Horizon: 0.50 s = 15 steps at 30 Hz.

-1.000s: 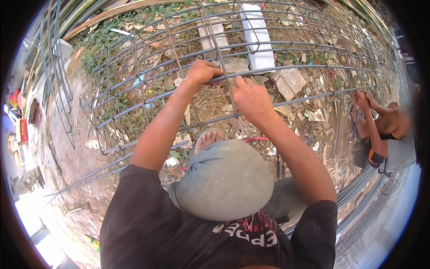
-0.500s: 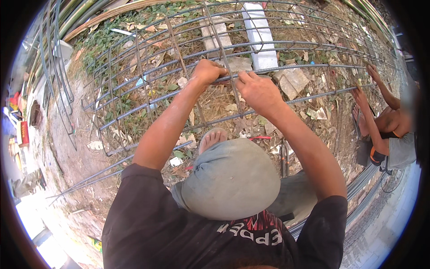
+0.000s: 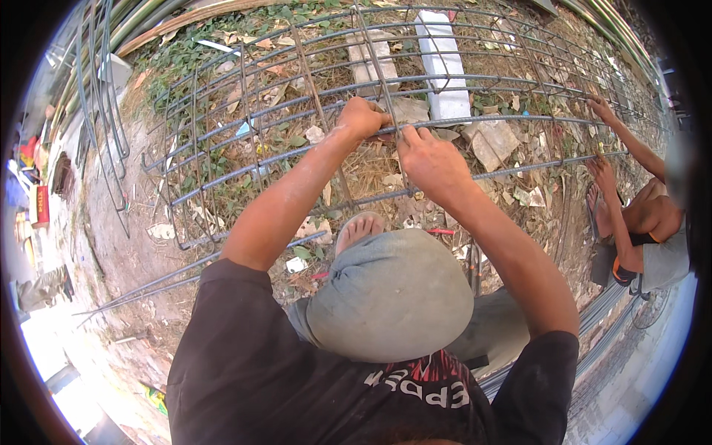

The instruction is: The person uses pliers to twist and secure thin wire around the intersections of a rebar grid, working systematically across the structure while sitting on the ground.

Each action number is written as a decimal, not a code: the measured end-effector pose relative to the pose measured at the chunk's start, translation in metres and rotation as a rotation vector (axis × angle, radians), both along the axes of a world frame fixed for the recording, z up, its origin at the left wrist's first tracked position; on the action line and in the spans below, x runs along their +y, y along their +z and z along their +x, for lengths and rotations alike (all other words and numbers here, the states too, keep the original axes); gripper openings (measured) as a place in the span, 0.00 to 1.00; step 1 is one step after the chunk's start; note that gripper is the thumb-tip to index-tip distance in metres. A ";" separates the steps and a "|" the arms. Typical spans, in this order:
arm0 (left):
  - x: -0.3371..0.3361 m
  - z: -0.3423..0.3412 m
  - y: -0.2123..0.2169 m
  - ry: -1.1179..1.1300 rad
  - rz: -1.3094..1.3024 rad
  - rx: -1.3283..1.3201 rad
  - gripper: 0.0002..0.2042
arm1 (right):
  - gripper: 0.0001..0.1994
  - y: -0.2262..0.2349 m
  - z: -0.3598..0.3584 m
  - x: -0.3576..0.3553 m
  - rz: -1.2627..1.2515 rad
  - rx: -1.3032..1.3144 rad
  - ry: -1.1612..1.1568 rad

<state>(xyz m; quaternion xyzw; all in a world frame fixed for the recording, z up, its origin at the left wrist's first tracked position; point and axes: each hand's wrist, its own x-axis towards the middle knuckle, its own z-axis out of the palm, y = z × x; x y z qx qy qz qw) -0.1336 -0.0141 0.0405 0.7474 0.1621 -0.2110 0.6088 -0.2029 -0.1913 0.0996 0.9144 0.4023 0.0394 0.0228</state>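
Note:
A long cage of steel rebar (image 3: 512, 118) with thin square stirrups (image 3: 302, 63) lies across the ground before me. My left hand (image 3: 363, 119) is closed round a lengthwise bar, just left of a stirrup that crosses it. On the other side of that stirrup, my right hand (image 3: 434, 159) has its fingers bent over the same bar. Whether a tie wire sits between my fingertips is too small to tell. My bent knee (image 3: 389, 300) and sandalled foot (image 3: 360, 228) are below the cage's near side.
At the right, another person's hands (image 3: 602, 111) touch the cage bars. A white block (image 3: 443, 67) and stone slabs (image 3: 492, 143) lie under the cage. Bent rods (image 3: 93, 111) and bamboo poles (image 3: 141, 30) are at upper left; loose rods (image 3: 159, 283) lie at left, pliers-like handles (image 3: 475, 267) beside my knee.
The view has shifted slightly, so the cage sits a little further right and lower. My hands stay at the same crossing. The other person's far hand has shifted along the cage.

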 end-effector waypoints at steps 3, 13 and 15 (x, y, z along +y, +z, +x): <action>0.010 -0.004 -0.013 -0.042 0.004 -0.020 0.10 | 0.05 0.007 0.008 -0.002 0.056 -0.011 -0.053; 0.007 -0.033 -0.007 -0.182 0.200 -0.401 0.07 | 0.07 -0.015 0.081 0.004 0.327 0.134 -0.408; 0.008 -0.040 -0.006 -0.154 0.247 -0.473 0.08 | 0.08 -0.018 0.091 0.010 0.296 0.372 -0.494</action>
